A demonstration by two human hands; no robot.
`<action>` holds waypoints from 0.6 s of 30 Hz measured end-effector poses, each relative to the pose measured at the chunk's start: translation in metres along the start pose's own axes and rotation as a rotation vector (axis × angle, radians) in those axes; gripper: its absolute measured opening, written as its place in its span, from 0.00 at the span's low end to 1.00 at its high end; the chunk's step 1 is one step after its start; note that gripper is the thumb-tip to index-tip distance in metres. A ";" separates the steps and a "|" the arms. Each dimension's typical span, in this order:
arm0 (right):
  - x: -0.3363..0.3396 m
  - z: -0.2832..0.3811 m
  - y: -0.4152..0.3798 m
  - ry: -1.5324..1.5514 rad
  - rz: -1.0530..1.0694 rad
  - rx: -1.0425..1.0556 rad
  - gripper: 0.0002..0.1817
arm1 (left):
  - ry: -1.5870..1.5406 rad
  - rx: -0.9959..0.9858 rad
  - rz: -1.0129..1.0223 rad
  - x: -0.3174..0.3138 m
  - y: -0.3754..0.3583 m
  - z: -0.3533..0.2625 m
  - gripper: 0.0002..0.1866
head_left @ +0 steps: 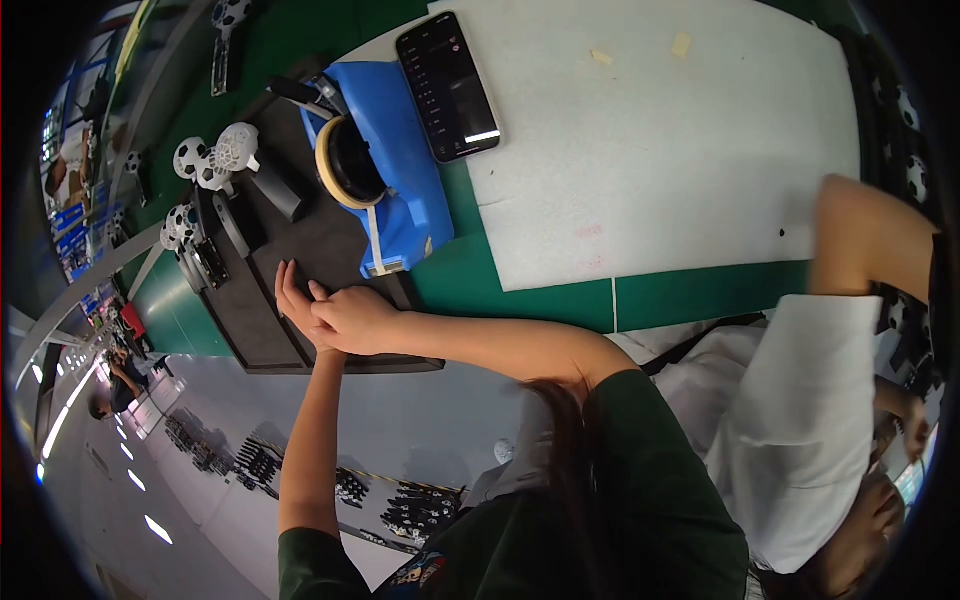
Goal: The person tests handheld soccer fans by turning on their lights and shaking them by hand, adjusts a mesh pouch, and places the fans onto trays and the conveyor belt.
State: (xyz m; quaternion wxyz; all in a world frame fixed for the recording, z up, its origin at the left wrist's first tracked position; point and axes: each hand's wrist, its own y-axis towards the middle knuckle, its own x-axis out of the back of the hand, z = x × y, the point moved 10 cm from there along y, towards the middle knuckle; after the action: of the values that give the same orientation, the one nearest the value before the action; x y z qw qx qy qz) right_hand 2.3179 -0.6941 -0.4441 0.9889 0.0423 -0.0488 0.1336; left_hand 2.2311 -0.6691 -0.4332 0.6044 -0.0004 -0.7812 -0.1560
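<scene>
My left hand is raised over the near edge of the dark tray, its fingers stretched out and partly apart. My right hand reaches across and clasps the left one near its base; the fingers are partly hidden. No object shows in either hand. Beyond them in the tray lie several black-handled devices with round football-patterned heads, one with a white mesh head. A blue tape dispenser with a roll of tape stands to the right of these, pens at its far end.
A lit smartphone leans by the dispenser on a white foam sheet over the green table. At the right, a co-worker's white sleeve and bent arm come close. More football-headed devices lie farther off.
</scene>
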 end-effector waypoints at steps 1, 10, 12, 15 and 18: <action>0.000 -0.001 0.000 0.009 -0.001 -0.008 0.11 | 0.006 0.000 0.002 -0.001 -0.001 0.001 0.23; -0.004 -0.003 0.000 0.038 0.042 -0.029 0.10 | 0.027 0.009 0.001 0.001 -0.001 0.000 0.23; -0.005 -0.004 0.000 0.037 0.036 -0.024 0.10 | 0.029 0.013 0.007 0.001 -0.001 0.001 0.22; -0.002 -0.002 -0.001 0.035 0.023 -0.017 0.10 | 0.034 0.002 -0.005 0.004 -0.001 0.002 0.22; -0.002 -0.002 -0.002 0.077 0.038 -0.015 0.10 | 0.023 -0.019 -0.019 0.003 -0.001 -0.003 0.22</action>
State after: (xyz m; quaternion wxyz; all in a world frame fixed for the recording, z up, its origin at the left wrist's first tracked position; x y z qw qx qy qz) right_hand 2.3163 -0.6959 -0.4468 0.9876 0.0290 -0.0126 0.1536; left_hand 2.2325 -0.6710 -0.4299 0.6120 0.0032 -0.7726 -0.1690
